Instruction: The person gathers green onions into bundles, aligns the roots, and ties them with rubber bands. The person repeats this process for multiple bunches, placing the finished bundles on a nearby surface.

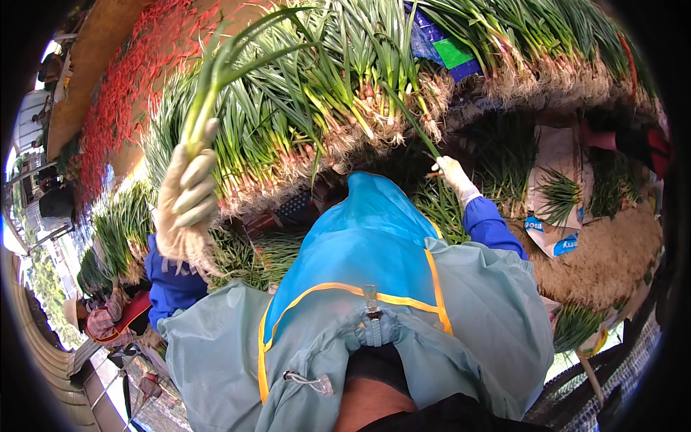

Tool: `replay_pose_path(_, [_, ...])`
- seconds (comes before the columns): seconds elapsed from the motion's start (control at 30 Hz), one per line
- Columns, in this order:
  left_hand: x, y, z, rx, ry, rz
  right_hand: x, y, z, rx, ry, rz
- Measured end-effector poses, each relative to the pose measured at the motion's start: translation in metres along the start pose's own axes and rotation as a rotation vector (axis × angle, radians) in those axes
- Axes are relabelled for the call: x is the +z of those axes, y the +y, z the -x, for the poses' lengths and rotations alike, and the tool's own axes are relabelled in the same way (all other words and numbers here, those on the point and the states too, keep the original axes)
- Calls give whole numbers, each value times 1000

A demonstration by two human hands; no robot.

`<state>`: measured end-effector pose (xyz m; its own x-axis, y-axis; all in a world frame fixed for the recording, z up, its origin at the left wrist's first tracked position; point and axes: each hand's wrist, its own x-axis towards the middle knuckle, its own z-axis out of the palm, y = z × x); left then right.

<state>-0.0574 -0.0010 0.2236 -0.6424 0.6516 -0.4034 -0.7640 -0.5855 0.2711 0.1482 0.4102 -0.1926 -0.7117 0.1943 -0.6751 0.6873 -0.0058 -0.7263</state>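
Observation:
My left hand, in a pale glove, is raised at the left and closed round the lower stalks of a few green onions; their leaves point up and their pale roots hang below the fist. My right hand, also gloved, holds a long green onion leaf between its fingertips, right of the blue apron. Behind both hands lies a long row of green onions, roots toward me.
Red strips lie scattered at the upper left. Several onion bundles, a printed paper bag and a heap of roots are at the right. A co-worker sits at the lower left; another person's arm reaches in at the far right.

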Motion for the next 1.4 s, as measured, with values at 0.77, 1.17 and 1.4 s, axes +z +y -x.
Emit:
replay_pose_path(0.77, [-188, -139, -165, -55, 414, -400, 162, -195, 40, -659, 81, 734])
replay_pose_path(1.17, [-211, -173, -151, -54, 402, -309, 202, -207, -58, -328, 26, -226])
replay_pose_path(1.4, [-189, -182, -145, -29, 217, -28, 173, -193, -50, 75, -284, -1307])
